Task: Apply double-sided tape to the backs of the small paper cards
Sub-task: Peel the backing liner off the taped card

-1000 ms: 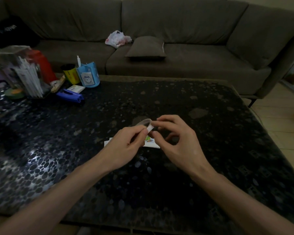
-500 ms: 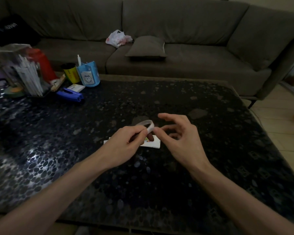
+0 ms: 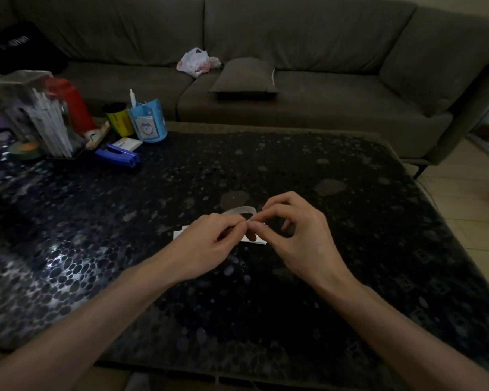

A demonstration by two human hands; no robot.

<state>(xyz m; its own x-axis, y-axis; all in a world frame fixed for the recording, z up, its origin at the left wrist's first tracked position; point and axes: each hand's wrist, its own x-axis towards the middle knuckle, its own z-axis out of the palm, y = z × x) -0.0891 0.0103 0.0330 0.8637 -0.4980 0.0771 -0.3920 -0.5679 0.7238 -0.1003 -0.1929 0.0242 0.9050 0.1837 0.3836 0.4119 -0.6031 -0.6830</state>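
Both hands meet over the middle of the dark table (image 3: 308, 292); the left hand (image 3: 209, 246) has its thumb and forefinger pinched together on the tape roll (image 3: 239, 211), a pale thin ring that stands up from the fingertips and curves toward the far side; the right hand (image 3: 299, 235) is also closed in a pinch, its thumb and forefinger pressed at the near end of the same ring, just against the left fingertips; the other right fingers are curled loosely above the table. Whether a free end of tape is pulled off between the two pinches I cannot tell, because the spot is small and dim.

Under the hands lie the small paper cards (image 3: 256, 240), white and flat on the table; one corner shows to the left of the left hand and a longer edge shows below the right thumb; how many cards there are is hidden by the hands.

At the far left corner of the table stand a clear holder with white sticks (image 3: 48, 122), a red bottle (image 3: 71, 105), a yellow can (image 3: 118, 119) and a blue pen cup (image 3: 147, 121); a blue stapler (image 3: 119, 157) lies just in front of them. Behind the table is a grey sofa (image 3: 336, 108) with a cushion (image 3: 244, 76) and a white plastic bag (image 3: 195, 60) beside it.
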